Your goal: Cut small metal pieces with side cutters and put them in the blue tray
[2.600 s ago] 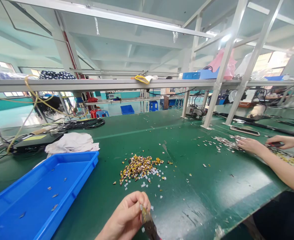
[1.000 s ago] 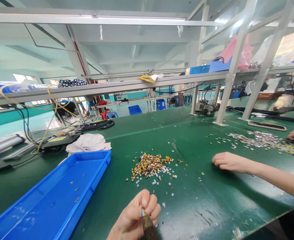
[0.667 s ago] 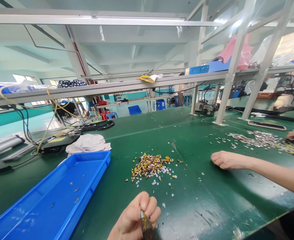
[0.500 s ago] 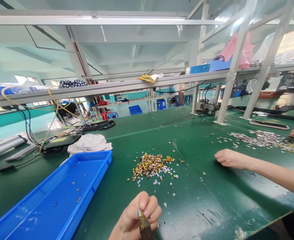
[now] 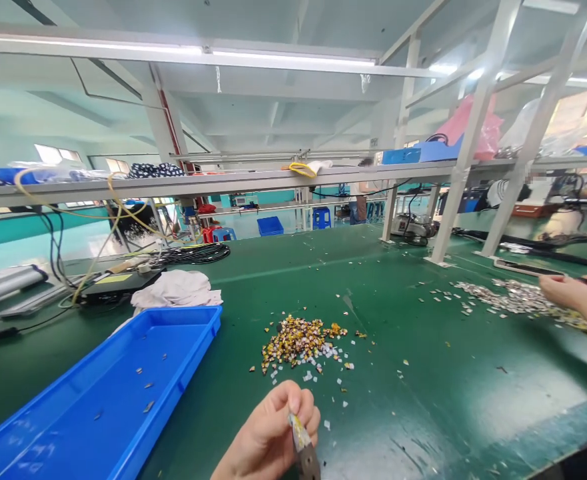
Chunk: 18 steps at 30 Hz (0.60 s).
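Glossy green tabletop (image 5: 398,413): co-worker's bare hand (image 5: 566,293) back beside small flat silvery pieces (image 5: 503,295)

Half a second ago it was mid-table. The left hand (image 5: 273,427) has thumb and fingers (image 5: 303,402) clamped on a tiny silvery piece (image 5: 291,419) at the grey metal pliers' (image 5: 308,459) tips, before the yellow-and-dark chip heap (image 5: 293,341).

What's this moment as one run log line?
left hand: pinching small piece at tip of metal tool | right hand: out of view | yellow-brown pile: on green table | blue tray: loose pieces inside
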Motion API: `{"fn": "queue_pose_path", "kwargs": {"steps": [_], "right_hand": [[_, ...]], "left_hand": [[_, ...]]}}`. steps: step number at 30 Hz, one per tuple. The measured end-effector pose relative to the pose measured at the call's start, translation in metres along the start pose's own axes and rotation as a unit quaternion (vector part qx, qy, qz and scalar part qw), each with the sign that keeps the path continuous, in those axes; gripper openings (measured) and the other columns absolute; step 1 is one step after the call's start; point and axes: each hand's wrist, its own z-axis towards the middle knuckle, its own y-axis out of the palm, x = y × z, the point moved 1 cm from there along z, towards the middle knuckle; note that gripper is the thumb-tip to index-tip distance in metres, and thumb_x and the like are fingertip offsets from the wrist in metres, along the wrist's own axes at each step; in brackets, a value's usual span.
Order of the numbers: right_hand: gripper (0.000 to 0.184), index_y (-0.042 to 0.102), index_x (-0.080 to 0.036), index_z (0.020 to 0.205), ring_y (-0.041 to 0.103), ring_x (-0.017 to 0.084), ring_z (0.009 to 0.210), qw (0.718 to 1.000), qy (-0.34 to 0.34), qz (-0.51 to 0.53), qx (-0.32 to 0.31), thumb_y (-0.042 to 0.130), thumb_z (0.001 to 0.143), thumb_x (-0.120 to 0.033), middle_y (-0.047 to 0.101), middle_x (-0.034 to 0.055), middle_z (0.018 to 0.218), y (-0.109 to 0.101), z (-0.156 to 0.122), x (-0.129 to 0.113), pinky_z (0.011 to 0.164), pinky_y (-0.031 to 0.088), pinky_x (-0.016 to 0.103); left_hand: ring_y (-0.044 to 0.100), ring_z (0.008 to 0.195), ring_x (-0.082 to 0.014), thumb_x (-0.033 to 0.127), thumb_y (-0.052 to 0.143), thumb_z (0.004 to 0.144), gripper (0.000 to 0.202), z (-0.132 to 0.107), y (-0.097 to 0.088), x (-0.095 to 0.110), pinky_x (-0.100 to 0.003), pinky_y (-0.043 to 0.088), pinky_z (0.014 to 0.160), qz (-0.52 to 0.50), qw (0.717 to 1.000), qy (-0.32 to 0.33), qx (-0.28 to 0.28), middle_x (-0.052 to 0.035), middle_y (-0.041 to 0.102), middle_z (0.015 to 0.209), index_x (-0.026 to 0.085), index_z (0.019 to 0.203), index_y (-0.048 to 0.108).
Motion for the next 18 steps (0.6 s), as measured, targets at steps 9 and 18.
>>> {"fn": "queue_pose_path", "kwargs": {"steps": [9,18], "right_hand": [[0.046,0.048,-0.017,0.055,0.014,0.002,0.033,0.918,0.018,0.274,-0.287,0.045,0.085,-0.051,0.032,-0.0104,0.039,0.002,-0.011,0.008,0.031,0.009,0.018],[0.048,0.047,-0.022,0.043,0.027,0.005,0.029,0.940,0.184,0.197,-0.209,0.055,0.070,-0.060,0.030,-0.0080,0.030,0.055,-0.012,-0.096,0.031,0.017,0.020]], "left_hand": [[0.041,0.055,-0.0080,0.027,0.065,0.075,0.017,0.008,0.006,-0.007,-0.023,0.032,0.058,0.154,0.984,-0.010,0.093,-0.0002,0.049,0.061,0.013,0.068,0.060],[0.046,0.063,-0.0086,0.026,0.061,0.079,0.011,0.006,0.002,0.011,-0.022,0.037,0.063,0.208,0.967,0.030,0.147,-0.0002,0.054,0.070,0.015,0.081,0.060]]}}
